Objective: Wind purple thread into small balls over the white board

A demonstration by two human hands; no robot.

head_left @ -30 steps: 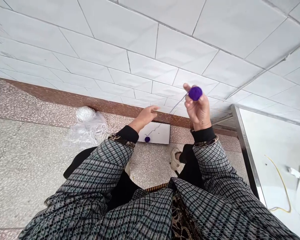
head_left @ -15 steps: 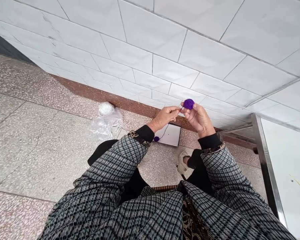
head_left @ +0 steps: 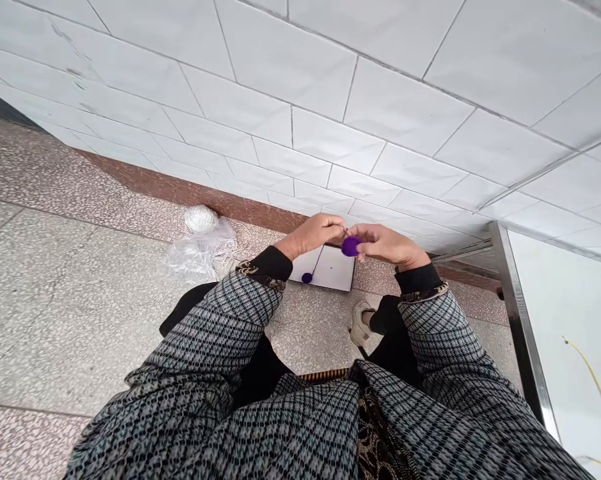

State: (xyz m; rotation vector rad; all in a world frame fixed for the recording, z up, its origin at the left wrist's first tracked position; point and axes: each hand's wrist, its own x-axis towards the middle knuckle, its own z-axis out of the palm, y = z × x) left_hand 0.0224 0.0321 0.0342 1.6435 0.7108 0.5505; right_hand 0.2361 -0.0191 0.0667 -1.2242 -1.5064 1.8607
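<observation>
A small ball of purple yarn (head_left: 351, 247) is held in the fingers of my right hand (head_left: 387, 246), in front of the wall's foot. Close to its left, my left hand (head_left: 317, 233) pinches a strand of the same yarn, its fingers closed. From my left hand the strand (head_left: 318, 261) runs down to a second, smaller purple yarn ball (head_left: 307, 278). That ball lies on a white, dark-edged tray or box lid (head_left: 337, 273) on the floor below my hands.
A white yarn ball (head_left: 201, 219) and a clear plastic bag (head_left: 195, 257) with white strands lie on the speckled floor to the left. A tiled wall (head_left: 260, 120) rises ahead. At right stands a metal-framed white table (head_left: 545, 280) with a yellow cord (head_left: 593, 377) on it.
My right hand has come down and turned, bringing the held purple ball lower and nearer my left hand. The view has shifted slightly to the right.
</observation>
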